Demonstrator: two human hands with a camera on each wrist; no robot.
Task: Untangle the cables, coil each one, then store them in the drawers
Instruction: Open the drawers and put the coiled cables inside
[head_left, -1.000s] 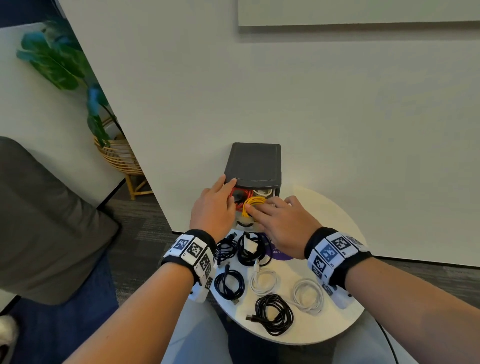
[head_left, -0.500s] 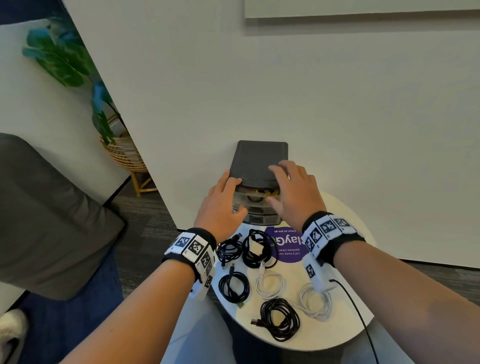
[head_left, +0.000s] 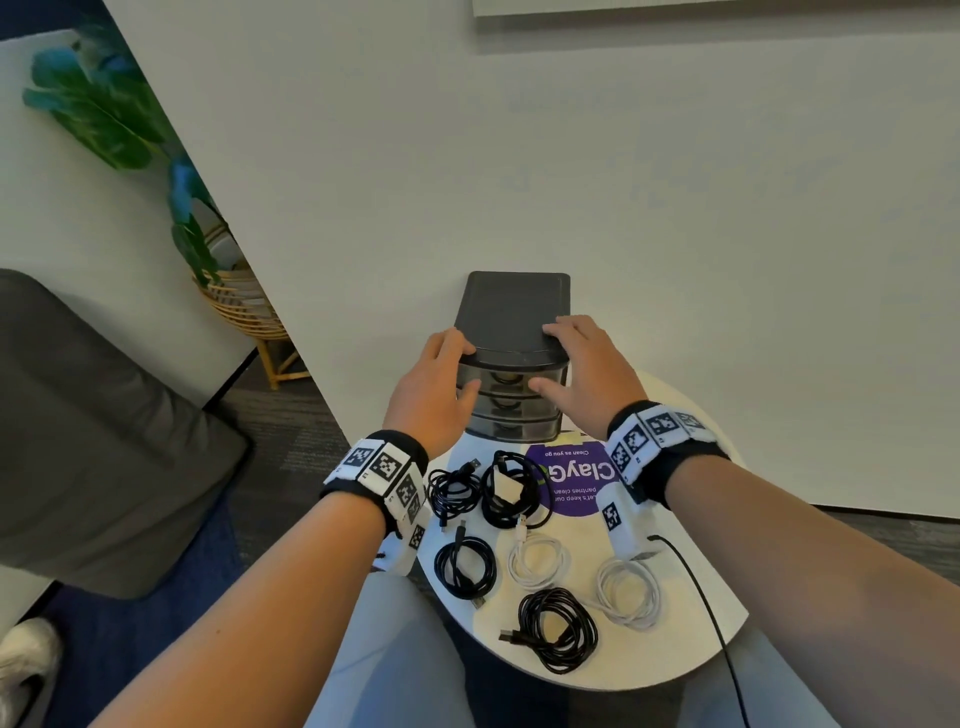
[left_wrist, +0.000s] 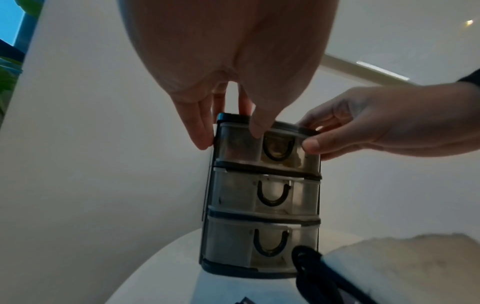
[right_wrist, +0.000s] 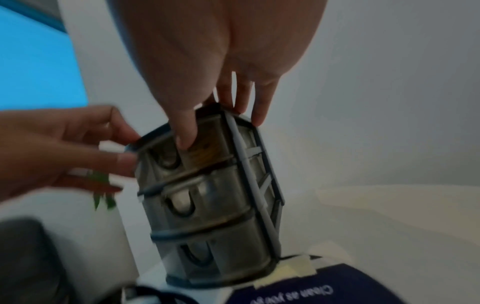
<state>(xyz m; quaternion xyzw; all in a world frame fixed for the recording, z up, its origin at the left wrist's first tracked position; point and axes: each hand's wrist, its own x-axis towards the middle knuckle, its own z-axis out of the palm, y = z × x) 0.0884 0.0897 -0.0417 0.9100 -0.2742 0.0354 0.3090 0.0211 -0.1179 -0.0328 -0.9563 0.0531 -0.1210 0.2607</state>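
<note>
A dark three-drawer unit (head_left: 511, 312) stands at the back of the round white table (head_left: 696, 639), against the wall, with all three drawers closed. My left hand (head_left: 447, 374) rests on its top left corner, thumb pressed on the top drawer front (left_wrist: 241, 148). My right hand (head_left: 571, 364) lies on the top right edge, thumb on the same drawer front (right_wrist: 205, 152). Neither hand holds a cable. Coiled cables lie in front: black coils (head_left: 452, 488) (head_left: 514, 491) (head_left: 465, 566) (head_left: 558, 629) and white coils (head_left: 537, 561) (head_left: 626, 592).
A purple sticker (head_left: 576, 483) is taped to the table below the drawers. The white wall stands directly behind the unit. A grey sofa (head_left: 104, 441) and a plant in a wicker stand (head_left: 244, 306) are off to the left. A thin black wire (head_left: 696, 587) trails from my right wrist.
The top drawer, open a second ago with yellow and red cables showing, is now pushed in. My right hand moved from inside the drawer up onto the unit's top.
</note>
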